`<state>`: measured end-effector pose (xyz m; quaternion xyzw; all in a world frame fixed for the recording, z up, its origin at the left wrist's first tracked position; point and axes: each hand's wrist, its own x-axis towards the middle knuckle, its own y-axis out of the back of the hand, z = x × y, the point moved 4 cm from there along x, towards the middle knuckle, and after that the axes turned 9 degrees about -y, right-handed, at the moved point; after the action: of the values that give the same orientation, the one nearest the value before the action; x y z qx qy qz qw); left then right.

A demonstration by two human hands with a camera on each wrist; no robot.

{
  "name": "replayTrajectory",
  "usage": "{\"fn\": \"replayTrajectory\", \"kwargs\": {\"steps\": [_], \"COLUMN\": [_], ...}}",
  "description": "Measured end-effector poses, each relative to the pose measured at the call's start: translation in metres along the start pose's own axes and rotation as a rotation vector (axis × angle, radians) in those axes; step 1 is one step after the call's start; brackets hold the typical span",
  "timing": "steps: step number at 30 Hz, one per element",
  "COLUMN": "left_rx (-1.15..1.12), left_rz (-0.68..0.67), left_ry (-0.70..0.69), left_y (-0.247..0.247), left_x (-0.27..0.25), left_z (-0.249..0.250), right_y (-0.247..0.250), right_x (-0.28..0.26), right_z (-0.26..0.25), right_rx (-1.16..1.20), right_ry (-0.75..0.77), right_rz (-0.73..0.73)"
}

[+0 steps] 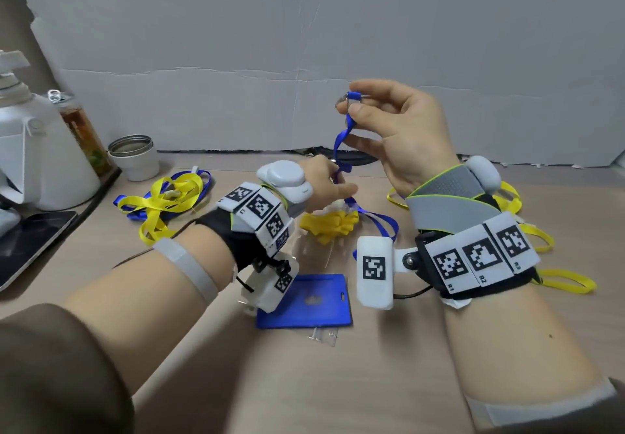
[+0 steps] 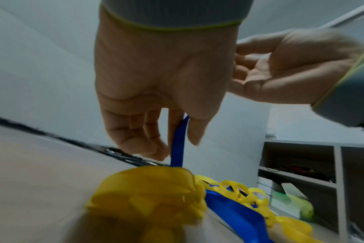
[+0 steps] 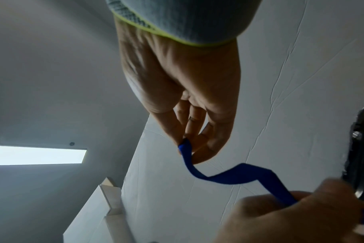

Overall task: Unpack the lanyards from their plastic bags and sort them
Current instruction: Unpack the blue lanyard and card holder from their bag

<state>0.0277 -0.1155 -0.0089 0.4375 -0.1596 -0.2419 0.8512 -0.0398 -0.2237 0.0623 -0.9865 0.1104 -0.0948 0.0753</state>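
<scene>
Above the table point(image 1: 338, 383), both hands pinch 1 blue lanyard point(image 1: 341, 143).

Left hand point(image 2: 156, 85), hanging palm toward the camera: thumb and curled fingers point(image 2: 135, 141) pinch a blue lanyard point(image 2: 178, 143) that runs straight down. Below, near: bunched yellow lanyard point(image 2: 143, 197) (blurred), with more blue ribbon and yellow loops point(image 2: 245, 194) trailing right. Right hand point(image 2: 285, 69), upper right, palm up, fingers curled. Far right: grey shelving point(image 2: 337, 180). Pale tabletop point(image 2: 31, 164) at left.
</scene>
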Motion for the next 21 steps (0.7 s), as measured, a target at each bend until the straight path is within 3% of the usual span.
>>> {"fn": "replayTrajectory", "kwargs": {"steps": [5, 12, 16, 21], "left_rx": [-0.412, -1.049, -1.251, -1.263], "left_rz": [0.085, 0.309, 0.245, 0.155], "left_ry": [0.070, 0.000, -0.106, -0.186], "left_y": [0.006, 0.039, 0.058, 0.075], "left_x": [0.009, 0.008, 0.004, -0.005], "left_z": [-0.010, 0.001, 0.013, 0.019], "right_y": [0.012, 0.026, 0.027, 0.015], "right_x": [0.008, 0.019, 0.021, 0.016], "right_z": [0.000, 0.015, 0.032, 0.047], "right_rx": [0.101, 0.159, 0.129, -0.009], "right_ry": [0.006, -0.070, -0.190, -0.378], "right_rz": [0.118, 0.261, 0.254, 0.140]}}
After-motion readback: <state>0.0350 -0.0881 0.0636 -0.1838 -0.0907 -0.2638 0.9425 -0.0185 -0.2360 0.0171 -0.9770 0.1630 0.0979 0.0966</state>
